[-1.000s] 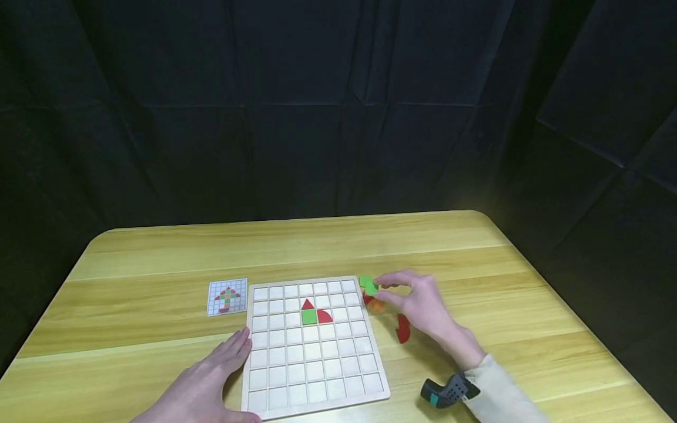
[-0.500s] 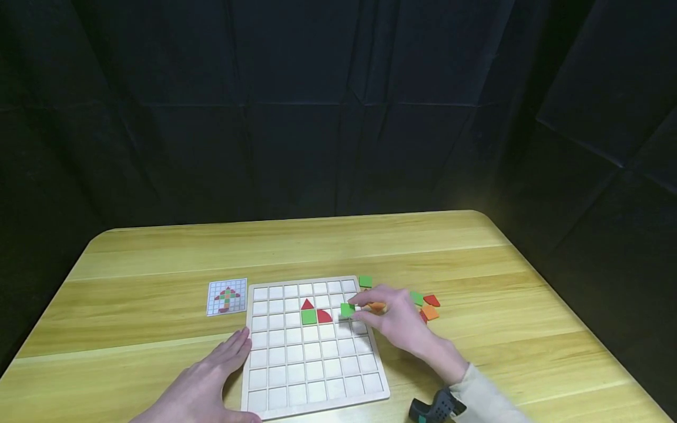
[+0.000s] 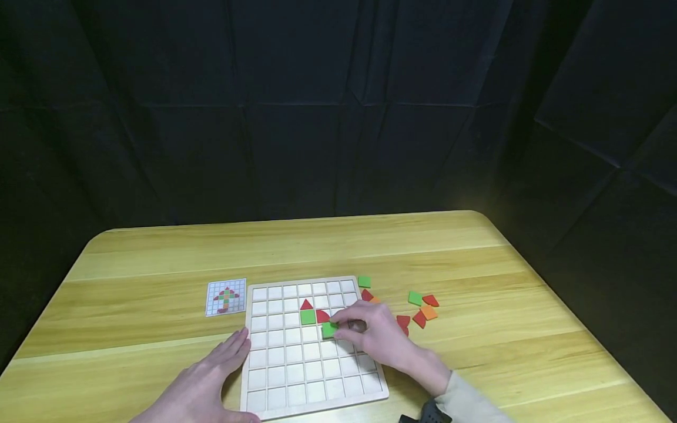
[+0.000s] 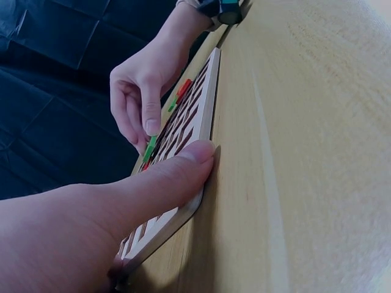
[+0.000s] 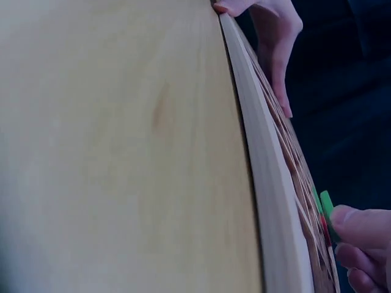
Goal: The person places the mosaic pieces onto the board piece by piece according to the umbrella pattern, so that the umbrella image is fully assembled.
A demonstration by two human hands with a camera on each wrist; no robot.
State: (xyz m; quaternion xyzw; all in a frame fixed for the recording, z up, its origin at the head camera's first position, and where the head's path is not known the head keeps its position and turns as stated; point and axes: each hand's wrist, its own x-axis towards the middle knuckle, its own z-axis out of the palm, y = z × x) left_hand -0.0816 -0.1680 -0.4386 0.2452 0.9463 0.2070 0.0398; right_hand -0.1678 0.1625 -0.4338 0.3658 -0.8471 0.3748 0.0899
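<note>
Between thumb and fingertips, my right hand pinches a green square tile, tilted over the white gridded board. In the right wrist view the same green tile stands at the thumb tip. Just behind it a red quarter-round tile sits in a cell, partly beside the fingers. A green square tile lies to its left, and a red triangle tile above that. My left hand rests against the board's left side with fingers extended, its thumb touching the near edge.
A small pattern card lies left of the board. Loose tiles lie to the right, among them a green square, an orange square and several red pieces. Another green square lies by the board's far right corner.
My right hand has picked up a green square tile from the pile at the board's right and carried it left over the grid. My left hand has stayed put.
</note>
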